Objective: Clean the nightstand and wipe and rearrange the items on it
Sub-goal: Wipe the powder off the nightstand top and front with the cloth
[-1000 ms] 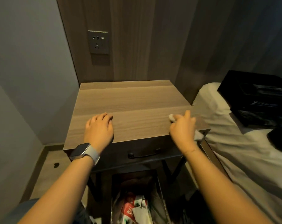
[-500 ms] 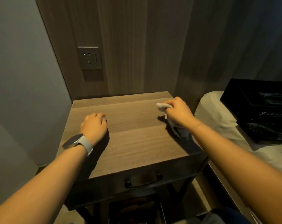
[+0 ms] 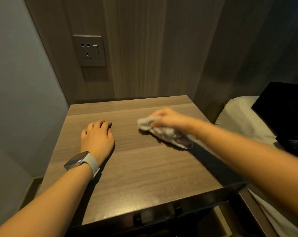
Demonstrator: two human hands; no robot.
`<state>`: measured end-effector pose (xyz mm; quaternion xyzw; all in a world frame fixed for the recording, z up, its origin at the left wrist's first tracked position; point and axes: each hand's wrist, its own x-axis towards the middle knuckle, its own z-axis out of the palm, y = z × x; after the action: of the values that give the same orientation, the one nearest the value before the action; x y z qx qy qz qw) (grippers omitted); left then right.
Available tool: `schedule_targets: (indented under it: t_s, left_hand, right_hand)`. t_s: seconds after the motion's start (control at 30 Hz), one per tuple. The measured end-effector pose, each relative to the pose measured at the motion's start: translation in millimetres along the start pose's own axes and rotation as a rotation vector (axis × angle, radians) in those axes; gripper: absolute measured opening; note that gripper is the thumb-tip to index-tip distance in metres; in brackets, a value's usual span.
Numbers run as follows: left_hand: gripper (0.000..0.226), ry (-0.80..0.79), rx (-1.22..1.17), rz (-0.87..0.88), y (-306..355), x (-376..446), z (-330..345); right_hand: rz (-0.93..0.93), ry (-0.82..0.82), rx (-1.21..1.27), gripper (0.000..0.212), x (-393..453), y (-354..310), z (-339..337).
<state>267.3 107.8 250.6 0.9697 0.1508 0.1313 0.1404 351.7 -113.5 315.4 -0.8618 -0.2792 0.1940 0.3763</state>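
The wooden nightstand fills the middle of the view, its top bare apart from my hands. My left hand rests palm down on the left part of the top, a watch on its wrist. My right hand grips a crumpled whitish cloth and presses it on the back right part of the top; hand and cloth are blurred by motion. Below the front edge shows the dark drawer front.
A wall socket sits on the wood panel behind the nightstand. A grey wall closes in on the left. To the right lies a bed with white bedding and a black box on it.
My right hand has swept the cloth from the front right edge to the back and then leftward across the top. My left hand has stayed resting on the left side. The view has tilted up.
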Motion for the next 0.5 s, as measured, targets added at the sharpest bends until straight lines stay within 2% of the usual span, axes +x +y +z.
schedule_targets:
  t_s: [0.03,0.1,0.17,0.27,0.37,0.5]
  left_hand:
    - [0.038,0.002,0.0,0.005,-0.2,0.6,0.4]
    - [0.039,-0.003,0.005,0.003,-0.5,1.6,0.7]
    - [0.039,-0.008,0.009,0.003,-0.7,1.7,2.1]
    - [0.039,0.003,0.023,0.011,-1.1,1.8,3.4]
    - [0.04,-0.002,0.028,0.014,-0.9,2.1,4.7]
    - [0.039,0.014,0.032,0.002,-1.8,1.8,3.4]
  right_hand:
    - [0.07,0.067,0.031,0.016,10.8,4.2,-22.9]
    - [0.243,0.34,-0.019,0.015,40.1,29.8,-72.6]
    - [0.437,0.575,-0.189,0.025,64.6,64.3,-102.0]
    - [0.63,0.667,-0.443,0.032,93.4,96.3,-92.2]
    - [0.565,0.699,-0.627,0.03,129.6,71.4,-42.1]
    - [0.302,0.604,-0.568,0.03,167.7,-0.8,40.8]
